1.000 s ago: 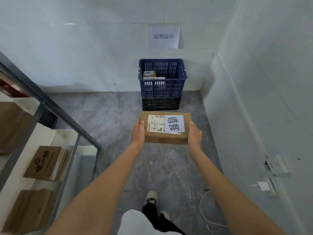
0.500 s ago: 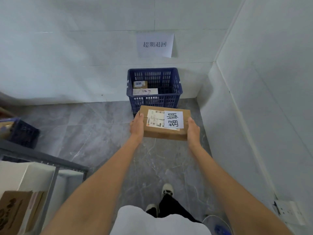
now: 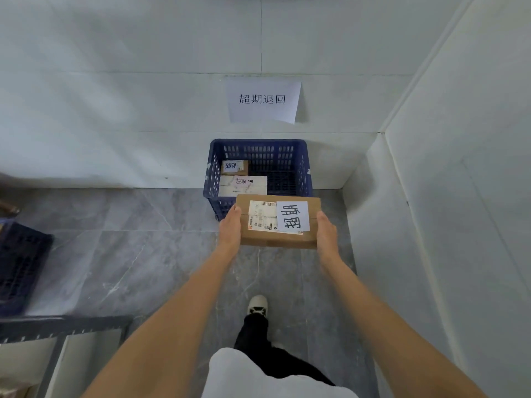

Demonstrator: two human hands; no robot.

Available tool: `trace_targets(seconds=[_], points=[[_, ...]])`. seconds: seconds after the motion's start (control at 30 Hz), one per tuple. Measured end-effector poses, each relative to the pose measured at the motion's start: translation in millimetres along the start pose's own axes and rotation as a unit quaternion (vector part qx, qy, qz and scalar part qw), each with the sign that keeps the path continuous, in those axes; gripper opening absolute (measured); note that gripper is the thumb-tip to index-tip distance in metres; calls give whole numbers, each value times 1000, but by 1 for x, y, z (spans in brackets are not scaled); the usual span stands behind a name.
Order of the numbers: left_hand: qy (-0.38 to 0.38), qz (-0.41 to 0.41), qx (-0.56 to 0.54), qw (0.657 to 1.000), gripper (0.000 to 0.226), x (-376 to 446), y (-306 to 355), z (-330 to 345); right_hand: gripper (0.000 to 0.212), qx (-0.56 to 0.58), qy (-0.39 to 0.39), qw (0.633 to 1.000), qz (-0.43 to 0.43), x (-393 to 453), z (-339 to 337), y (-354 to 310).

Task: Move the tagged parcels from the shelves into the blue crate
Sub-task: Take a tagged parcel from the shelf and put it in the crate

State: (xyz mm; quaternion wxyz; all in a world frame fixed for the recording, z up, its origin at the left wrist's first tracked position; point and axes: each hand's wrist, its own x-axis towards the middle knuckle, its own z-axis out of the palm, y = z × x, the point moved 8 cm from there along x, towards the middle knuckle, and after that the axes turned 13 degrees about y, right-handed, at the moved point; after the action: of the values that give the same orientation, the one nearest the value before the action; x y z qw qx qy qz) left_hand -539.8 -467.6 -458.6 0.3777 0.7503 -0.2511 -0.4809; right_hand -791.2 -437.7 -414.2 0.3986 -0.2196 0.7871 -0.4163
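A brown cardboard parcel (image 3: pixel 277 224) with a white tag (image 3: pixel 292 215) and a shipping label on top is held level in front of the blue crate (image 3: pixel 260 170), overlapping its near rim. The left hand (image 3: pixel 231 229) and right hand (image 3: pixel 326 232) each have a grip on one end of it. Two tagged parcels (image 3: pixel 242 182) lie in the crate, under a wall sign (image 3: pixel 263 100).

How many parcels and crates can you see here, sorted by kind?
Brown cardboard parcels: 2, the held parcel and the small parcel in the blue crate.
White parcels: 1, the white parcel.
Blue crates: 2, including the left crate.
Total: 5.
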Motion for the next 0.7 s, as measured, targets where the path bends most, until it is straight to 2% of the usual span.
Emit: trace_targets(seconds=[0.2, 0.37, 0.5, 0.53, 0.63, 0.7], points=[[6, -45, -18, 999, 52, 59, 59, 33, 36, 19, -24, 999, 17, 65, 50, -47], [17, -70, 1, 997, 37, 105, 99, 65, 59, 27, -27, 997, 65, 121, 77, -58], [10, -67, 63, 996, 74, 153, 105, 97, 37, 43, -32, 995, 87, 161, 92, -70], [6, -68, 71, 995, 73, 166, 106, 106, 33, 44, -38, 993, 98, 172, 97, -70], [0, -62, 84, 995, 47, 190, 129, 132, 23, 50, -46, 989, 135, 206, 114, -65], [3, -61, 93, 994, 41, 212, 137, 146, 34, 61, -47, 983, 164, 223, 123, -61]])
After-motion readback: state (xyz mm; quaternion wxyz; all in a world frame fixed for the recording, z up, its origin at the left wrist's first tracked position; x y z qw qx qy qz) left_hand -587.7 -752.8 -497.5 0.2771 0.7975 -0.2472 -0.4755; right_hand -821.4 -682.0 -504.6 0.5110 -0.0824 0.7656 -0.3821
